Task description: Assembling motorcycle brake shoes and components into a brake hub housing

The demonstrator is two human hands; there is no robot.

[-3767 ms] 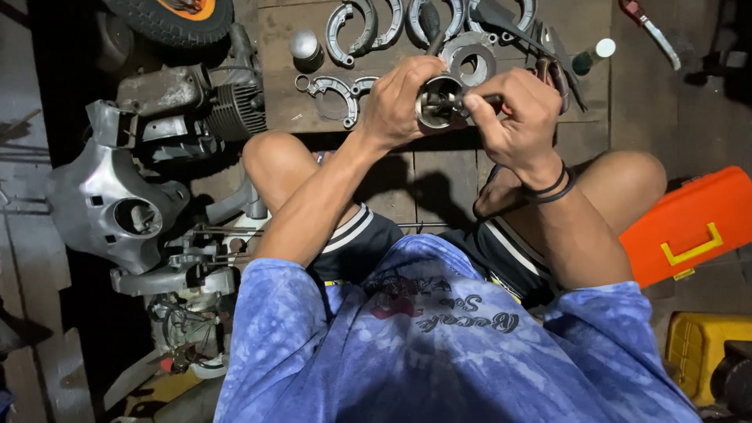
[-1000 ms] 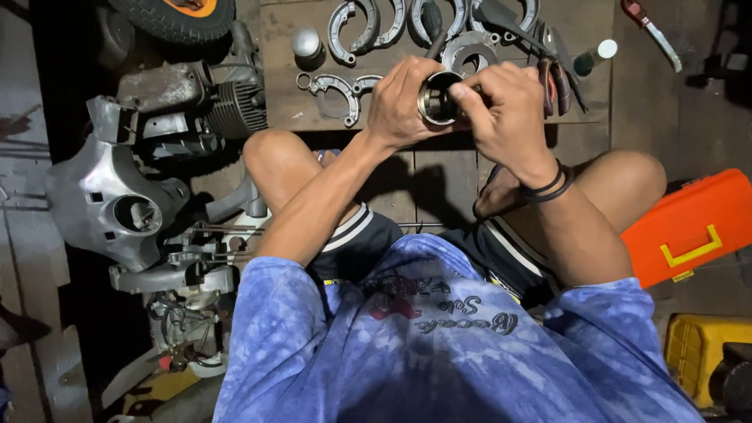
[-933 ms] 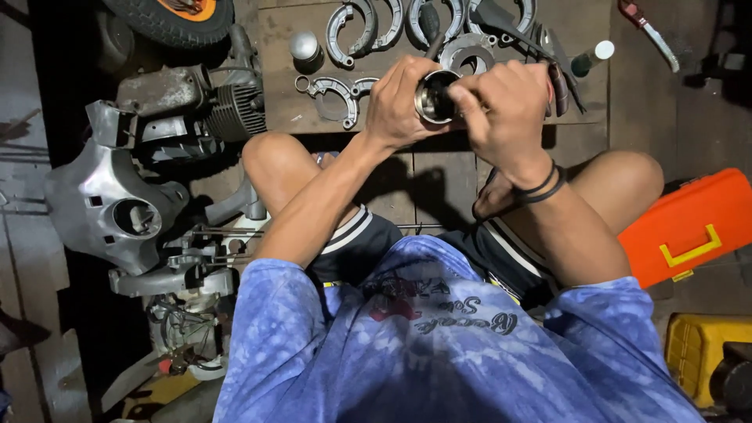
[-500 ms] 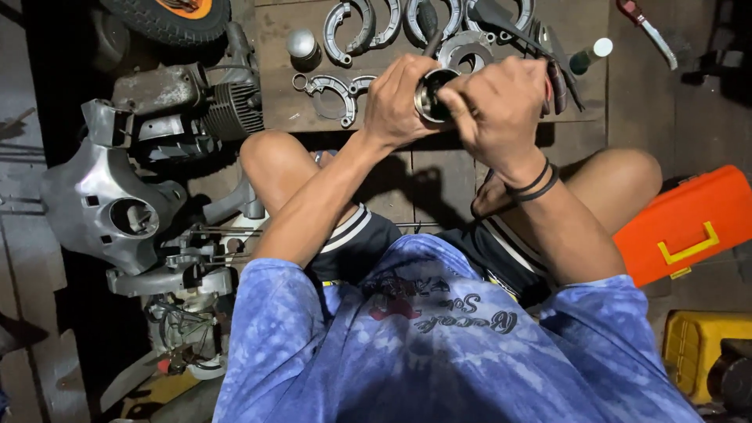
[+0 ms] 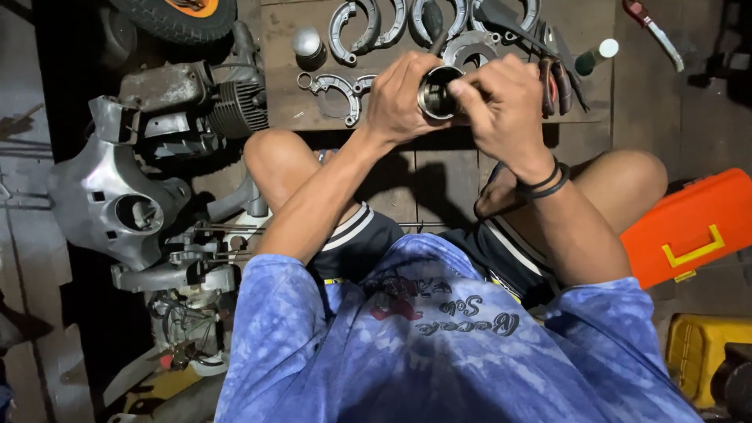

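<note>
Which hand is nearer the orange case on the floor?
Right. The right hand is on the round metal part, up and left of the orange case; the left hand grips the part's far side.

Blue tie-dye shirt point(image 5: 462, 345), black wristbands point(image 5: 548, 182)

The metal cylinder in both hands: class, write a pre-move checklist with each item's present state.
1. Left hand wraps the metal cylinder: ok.
2. Right hand has its fingers at the open end: ok.
3. Cylinder held above the wooden board, touching none of the parts there: ok.
4. Curved brake shoes lie apart from the hands: ok.
5. Inside of cylinder free of debris: cannot tell.
</note>
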